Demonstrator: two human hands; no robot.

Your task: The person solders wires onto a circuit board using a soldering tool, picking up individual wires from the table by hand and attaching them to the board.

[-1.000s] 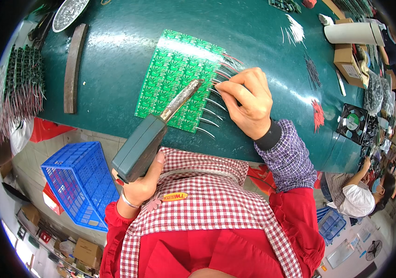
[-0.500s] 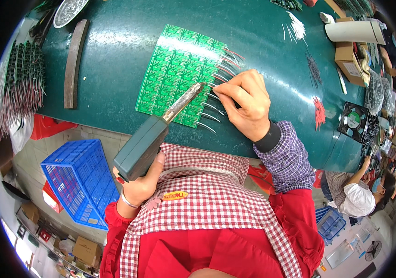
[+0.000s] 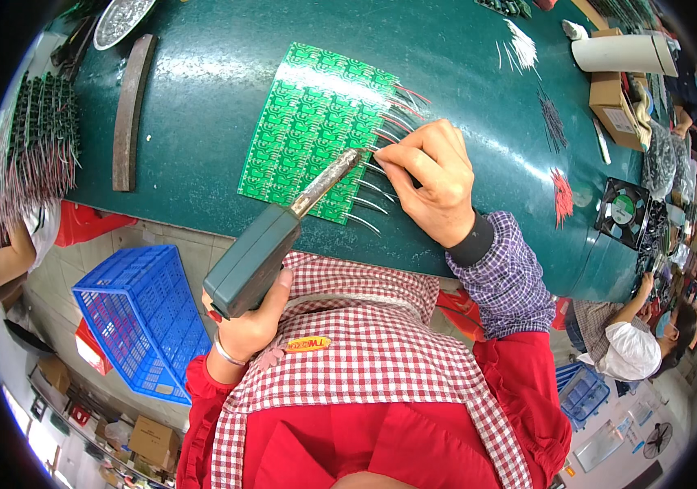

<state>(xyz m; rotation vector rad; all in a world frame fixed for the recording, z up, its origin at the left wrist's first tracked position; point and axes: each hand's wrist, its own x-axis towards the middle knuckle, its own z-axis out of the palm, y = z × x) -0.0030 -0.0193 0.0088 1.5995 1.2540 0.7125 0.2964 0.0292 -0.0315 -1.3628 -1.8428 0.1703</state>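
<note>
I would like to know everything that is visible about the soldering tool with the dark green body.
The soldering tool has a blocky, dark green body that looks like plastic, and a long metal barrel, worn and stained brownish, ending in a dark tip. The left hand grips the body near its lower end. The tool slants up to the right, its barrel over the green circuit board. The tip is by the board's right edge; whether it touches anything is unclear.

1. Left hand (image 3: 252, 328): held low, fingers curled in a full grip, thumb pointing forward.
2. Left forearm (image 3: 208, 383): short stretch visible, wrist bare above the sleeve.
3. Right hand (image 3: 438, 183): farther forward, thumb and forefinger pinched.
4. Right forearm (image 3: 507, 281): slanting forward and inward.
</note>
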